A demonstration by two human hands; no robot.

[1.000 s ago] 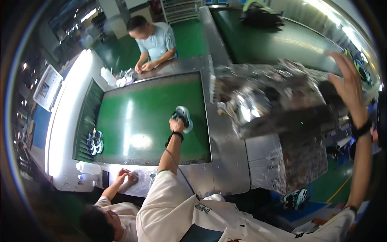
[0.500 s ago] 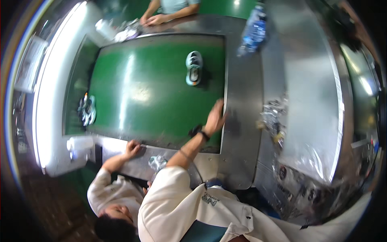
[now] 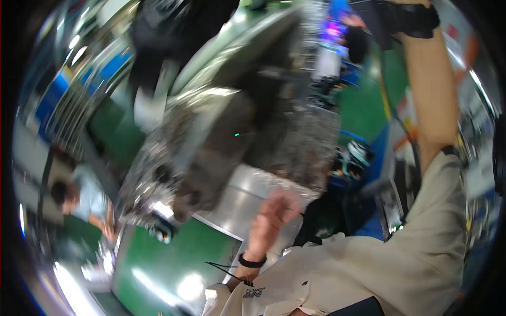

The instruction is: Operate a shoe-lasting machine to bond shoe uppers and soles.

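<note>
Plastic sheeting [image 3: 311, 147] right of centre is likely risking a tear if the left hand [image 3: 270, 217], fingers loosely open, seemingly empty, catches it, the right hand lying out of view.

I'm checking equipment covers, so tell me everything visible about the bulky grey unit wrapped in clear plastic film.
The bulky grey unit wrapped in clear plastic film has crinkled, glinting folds, a dark area and a tiny green light spot. It slants across the upper middle, partly hiding the flat green surface. The person's left hand appears at its lower edge; contact is unclear. Blur hides finer details.
</note>
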